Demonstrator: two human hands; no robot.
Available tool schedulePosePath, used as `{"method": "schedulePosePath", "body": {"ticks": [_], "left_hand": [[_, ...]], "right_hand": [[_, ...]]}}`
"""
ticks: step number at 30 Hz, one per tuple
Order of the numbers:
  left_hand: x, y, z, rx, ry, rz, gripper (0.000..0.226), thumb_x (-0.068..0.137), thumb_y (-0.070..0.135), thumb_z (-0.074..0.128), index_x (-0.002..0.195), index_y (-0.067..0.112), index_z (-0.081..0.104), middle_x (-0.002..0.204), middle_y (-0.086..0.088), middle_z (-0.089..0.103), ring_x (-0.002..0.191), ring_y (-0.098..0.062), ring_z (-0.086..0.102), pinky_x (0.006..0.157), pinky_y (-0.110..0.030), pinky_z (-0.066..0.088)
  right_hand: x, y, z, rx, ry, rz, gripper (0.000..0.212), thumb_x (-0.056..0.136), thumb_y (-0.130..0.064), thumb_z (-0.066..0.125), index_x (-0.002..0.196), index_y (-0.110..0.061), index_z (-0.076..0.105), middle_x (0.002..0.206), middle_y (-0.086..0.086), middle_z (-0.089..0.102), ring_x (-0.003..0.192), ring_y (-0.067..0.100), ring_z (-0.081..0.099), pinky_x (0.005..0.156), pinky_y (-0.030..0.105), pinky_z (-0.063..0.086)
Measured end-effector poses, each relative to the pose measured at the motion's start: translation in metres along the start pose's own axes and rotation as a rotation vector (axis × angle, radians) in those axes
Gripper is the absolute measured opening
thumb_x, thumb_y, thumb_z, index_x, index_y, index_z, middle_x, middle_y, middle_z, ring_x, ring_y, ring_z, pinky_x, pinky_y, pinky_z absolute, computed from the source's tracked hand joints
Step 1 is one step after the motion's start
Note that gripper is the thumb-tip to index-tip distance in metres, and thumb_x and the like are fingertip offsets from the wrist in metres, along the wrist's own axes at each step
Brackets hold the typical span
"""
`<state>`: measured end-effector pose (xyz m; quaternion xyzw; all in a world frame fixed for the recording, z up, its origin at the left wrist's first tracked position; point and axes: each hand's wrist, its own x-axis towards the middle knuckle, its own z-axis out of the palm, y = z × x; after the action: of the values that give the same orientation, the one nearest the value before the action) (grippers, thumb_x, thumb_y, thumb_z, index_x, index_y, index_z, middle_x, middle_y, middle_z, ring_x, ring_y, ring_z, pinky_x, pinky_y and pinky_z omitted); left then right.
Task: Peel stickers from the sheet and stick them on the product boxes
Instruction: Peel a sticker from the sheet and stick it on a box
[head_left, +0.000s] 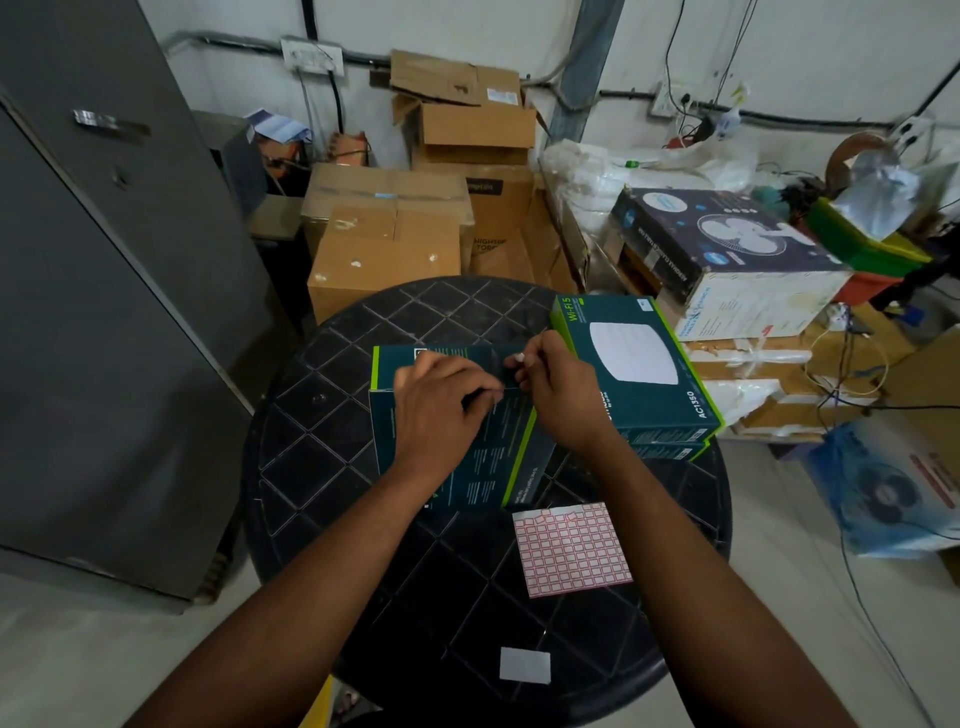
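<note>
**Pressing a sticker onto the dark green box**

Pinching a small white sticker (519, 357) between thumb and fingertip, the right hand (558, 387) hovers at centre frame over the top of the near product box (447, 467). The left hand (439, 408) lies on that box with fingers curled, seemingly nipping the sticker's other edge, though the contact is too small to be sure. To do this step well, I judge the box should be kept pinned by the left hand, one edge of the sticker laid down first, then smoothed flat across so no crease or bubble forms.

Just right of the hands, a second box (639, 364) marked Wi-Fi 5 lies flat on top of another like it. Below the hands, right of centre, the sticker sheet (571, 551) with red-bordered labels rests on the desk, some top-row spaces already bare. A white paper slip (524, 665) sits near the bottom edge.

The desk (332, 467) is round, black, with a diamond-grid surface. A grey metal cabinet (104, 312) fills the left side; brown cartons (384, 244) stack at upper centre against the wall, and a fan box (727, 249) sits at upper right amid cables.
</note>
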<state>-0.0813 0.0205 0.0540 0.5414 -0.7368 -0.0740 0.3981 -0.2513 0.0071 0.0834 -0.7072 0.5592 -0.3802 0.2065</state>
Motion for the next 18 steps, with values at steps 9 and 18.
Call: {"method": "schedulePosePath", "body": {"ticks": [9,18], "left_hand": [[-0.008,-0.032,-0.029,-0.057,-0.315,0.250,0.026,0.083,0.049,0.073,0.067,0.028,0.074,0.137,0.018,0.056,0.127,-0.012,0.039,0.103,-0.038,0.027],[-0.002,-0.029,-0.047,-0.265,-0.258,0.058,0.023,0.077,0.037,0.084,0.087,0.027,0.065,0.136,0.012,0.061,0.128,-0.007,0.053,0.104,-0.036,0.045]], "right_hand": [[0.001,0.001,-0.001,-0.017,-0.034,-0.026,0.013,0.106,-0.015,0.043,0.098,-0.012,0.054,0.082,-0.004,0.065,0.076,0.010,0.063,0.069,0.032,0.052],[-0.009,-0.005,-0.002,-0.003,-0.054,-0.042,0.011,0.106,-0.016,0.042,0.099,-0.015,0.051,0.084,0.002,0.063,0.076,0.021,0.060,0.067,0.047,0.049]]}}
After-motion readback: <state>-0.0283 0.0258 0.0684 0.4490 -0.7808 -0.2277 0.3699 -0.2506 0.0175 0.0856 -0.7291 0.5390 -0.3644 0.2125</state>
